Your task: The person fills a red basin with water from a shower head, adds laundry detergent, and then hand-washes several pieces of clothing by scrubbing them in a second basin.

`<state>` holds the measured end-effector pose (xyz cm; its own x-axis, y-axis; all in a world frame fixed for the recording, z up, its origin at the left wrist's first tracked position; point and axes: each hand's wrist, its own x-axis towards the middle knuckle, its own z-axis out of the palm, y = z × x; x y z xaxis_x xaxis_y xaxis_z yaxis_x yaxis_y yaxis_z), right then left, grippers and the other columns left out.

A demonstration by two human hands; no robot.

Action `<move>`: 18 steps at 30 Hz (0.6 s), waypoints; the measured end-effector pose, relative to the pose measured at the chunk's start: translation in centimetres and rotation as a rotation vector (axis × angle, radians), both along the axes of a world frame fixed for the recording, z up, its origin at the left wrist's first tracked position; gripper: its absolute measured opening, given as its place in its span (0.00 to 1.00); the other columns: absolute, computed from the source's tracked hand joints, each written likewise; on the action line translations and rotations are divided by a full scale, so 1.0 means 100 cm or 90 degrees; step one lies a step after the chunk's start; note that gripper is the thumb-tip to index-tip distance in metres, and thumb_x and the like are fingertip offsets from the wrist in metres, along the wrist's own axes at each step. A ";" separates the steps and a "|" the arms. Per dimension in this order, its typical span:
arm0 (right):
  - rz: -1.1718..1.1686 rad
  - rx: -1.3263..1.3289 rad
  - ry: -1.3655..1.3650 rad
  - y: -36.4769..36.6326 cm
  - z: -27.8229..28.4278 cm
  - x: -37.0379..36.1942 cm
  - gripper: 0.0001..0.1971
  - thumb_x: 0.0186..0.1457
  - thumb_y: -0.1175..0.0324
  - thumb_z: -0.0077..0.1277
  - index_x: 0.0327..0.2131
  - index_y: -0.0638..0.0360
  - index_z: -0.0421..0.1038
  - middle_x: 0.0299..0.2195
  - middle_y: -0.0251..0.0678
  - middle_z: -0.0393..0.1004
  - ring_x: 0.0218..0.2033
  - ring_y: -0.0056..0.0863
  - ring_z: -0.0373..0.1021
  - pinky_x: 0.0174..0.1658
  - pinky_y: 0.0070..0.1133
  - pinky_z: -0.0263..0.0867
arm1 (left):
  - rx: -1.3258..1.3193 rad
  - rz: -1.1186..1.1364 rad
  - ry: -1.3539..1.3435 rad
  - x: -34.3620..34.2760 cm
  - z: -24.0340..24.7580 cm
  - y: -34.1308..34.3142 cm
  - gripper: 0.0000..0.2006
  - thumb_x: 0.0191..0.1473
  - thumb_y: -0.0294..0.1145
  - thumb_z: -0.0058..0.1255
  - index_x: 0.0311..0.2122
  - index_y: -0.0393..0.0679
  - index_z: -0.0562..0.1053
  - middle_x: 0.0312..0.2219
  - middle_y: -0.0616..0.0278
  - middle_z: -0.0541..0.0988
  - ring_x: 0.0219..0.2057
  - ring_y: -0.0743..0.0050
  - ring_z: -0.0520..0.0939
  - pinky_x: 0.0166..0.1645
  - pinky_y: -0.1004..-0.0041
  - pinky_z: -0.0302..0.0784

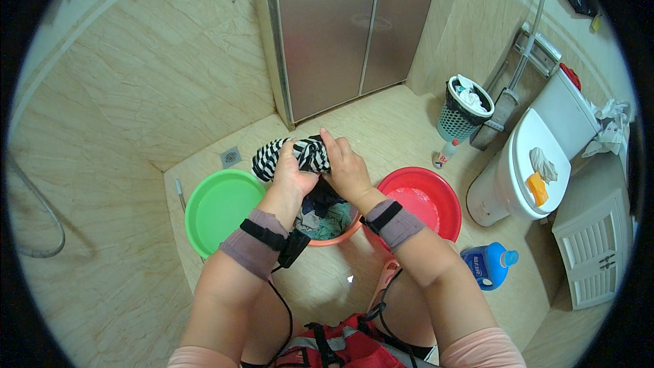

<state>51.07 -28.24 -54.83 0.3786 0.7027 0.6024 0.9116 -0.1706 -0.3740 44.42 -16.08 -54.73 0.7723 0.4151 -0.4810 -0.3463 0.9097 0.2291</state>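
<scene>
My left hand (294, 178) and my right hand (347, 169) are both closed on a bunched black-and-white striped garment (270, 158). They hold it up over an orange-pink basin (335, 238), side by side. Dark and teal clothes (332, 221) lie in that basin, partly hidden by my hands and forearms. To the left stands a green basin (221, 212), with a bare bottom showing. At the right is a red basin (446, 199) that has some sudsy water (417, 203) in it.
A blue bottle (485, 266) and a small clear bottle with a red cap (446, 153) stand on the right. Beyond are a lined bin (458, 119) and a toilet (507, 180) with an orange item (537, 189) on its lid. A cabinet (327, 34) stands ahead; a floor drain (231, 157) lies left.
</scene>
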 end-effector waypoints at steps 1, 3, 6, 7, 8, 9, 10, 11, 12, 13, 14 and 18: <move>-0.005 -0.015 0.037 0.002 0.000 -0.002 0.38 0.33 0.74 0.60 0.54 0.56 0.58 0.37 0.44 0.65 0.33 0.48 0.68 0.36 0.36 0.66 | 0.023 -0.011 0.015 -0.002 -0.002 0.003 0.15 0.52 0.41 0.45 0.41 0.43 0.71 0.37 0.56 0.77 0.41 0.56 0.77 0.53 0.56 0.68; -0.009 -0.030 0.076 0.006 -0.002 -0.002 0.36 0.35 0.73 0.60 0.53 0.57 0.59 0.36 0.43 0.67 0.32 0.47 0.69 0.33 0.37 0.67 | 0.040 -0.003 0.021 -0.003 -0.006 0.007 0.12 0.50 0.38 0.49 0.38 0.43 0.71 0.36 0.57 0.78 0.38 0.57 0.78 0.51 0.56 0.70; -0.010 -0.063 0.151 0.015 -0.004 0.004 0.31 0.32 0.71 0.62 0.45 0.61 0.64 0.33 0.47 0.71 0.34 0.48 0.70 0.35 0.35 0.68 | 0.097 0.018 0.026 -0.002 -0.013 0.011 0.06 0.47 0.34 0.52 0.31 0.46 0.73 0.31 0.61 0.79 0.33 0.60 0.79 0.46 0.58 0.74; 0.009 -0.106 0.219 0.017 -0.003 0.006 0.28 0.31 0.71 0.62 0.41 0.63 0.66 0.30 0.49 0.72 0.33 0.48 0.71 0.36 0.34 0.68 | 0.096 0.019 0.029 -0.002 -0.018 0.014 0.06 0.47 0.34 0.52 0.31 0.46 0.73 0.31 0.61 0.79 0.33 0.60 0.79 0.46 0.58 0.74; 0.030 -0.150 0.288 0.018 -0.003 0.008 0.24 0.29 0.71 0.61 0.37 0.65 0.68 0.28 0.52 0.74 0.33 0.47 0.72 0.37 0.32 0.69 | 0.113 0.023 0.042 -0.002 -0.024 0.017 0.06 0.47 0.34 0.52 0.30 0.46 0.73 0.30 0.61 0.79 0.33 0.60 0.79 0.45 0.58 0.75; 0.031 -0.150 0.290 0.020 -0.006 0.009 0.24 0.29 0.71 0.61 0.37 0.65 0.68 0.28 0.52 0.74 0.33 0.47 0.72 0.37 0.32 0.69 | 0.130 0.028 0.055 -0.002 -0.029 0.019 0.05 0.46 0.33 0.52 0.30 0.46 0.73 0.29 0.62 0.79 0.32 0.60 0.79 0.45 0.58 0.75; 0.051 -0.162 0.341 0.021 -0.007 0.011 0.22 0.29 0.71 0.60 0.33 0.67 0.69 0.26 0.52 0.74 0.31 0.44 0.73 0.36 0.31 0.69 | 0.135 0.019 0.064 -0.003 -0.028 0.020 0.04 0.46 0.33 0.52 0.29 0.47 0.73 0.28 0.63 0.79 0.32 0.61 0.79 0.44 0.58 0.75; 0.071 -0.173 0.391 0.023 -0.009 0.012 0.19 0.28 0.71 0.59 0.30 0.68 0.70 0.25 0.53 0.74 0.28 0.41 0.74 0.36 0.29 0.69 | 0.135 0.019 0.067 -0.003 -0.029 0.022 0.04 0.46 0.33 0.52 0.29 0.47 0.73 0.28 0.63 0.79 0.32 0.61 0.79 0.44 0.58 0.75; 0.087 -0.172 0.463 0.023 -0.011 0.013 0.18 0.26 0.71 0.58 0.27 0.69 0.70 0.22 0.48 0.74 0.26 0.34 0.73 0.34 0.26 0.69 | 0.140 0.012 0.080 -0.003 -0.029 0.025 0.04 0.46 0.33 0.52 0.29 0.47 0.73 0.27 0.63 0.79 0.32 0.61 0.79 0.44 0.58 0.75; 0.083 -0.174 0.464 0.023 -0.014 0.015 0.18 0.26 0.71 0.58 0.27 0.69 0.70 0.22 0.48 0.74 0.26 0.34 0.73 0.34 0.26 0.69 | 0.142 0.002 0.091 -0.002 -0.024 0.023 0.04 0.46 0.32 0.51 0.29 0.47 0.73 0.27 0.63 0.79 0.31 0.61 0.79 0.43 0.58 0.75; 0.105 -0.172 0.547 0.023 -0.017 0.017 0.17 0.26 0.72 0.58 0.27 0.69 0.70 0.22 0.44 0.74 0.25 0.33 0.72 0.32 0.26 0.68 | 0.147 0.013 0.072 -0.002 -0.017 0.018 0.03 0.46 0.30 0.50 0.29 0.46 0.71 0.24 0.65 0.76 0.27 0.66 0.78 0.35 0.63 0.77; 0.183 -0.170 0.829 0.022 -0.006 0.007 0.11 0.31 0.78 0.57 0.24 0.64 0.68 0.18 0.36 0.71 0.13 0.24 0.64 0.17 0.23 0.59 | 0.219 -0.034 0.031 -0.009 -0.016 0.026 0.05 0.47 0.32 0.49 0.29 0.43 0.73 0.25 0.61 0.77 0.29 0.64 0.78 0.38 0.64 0.76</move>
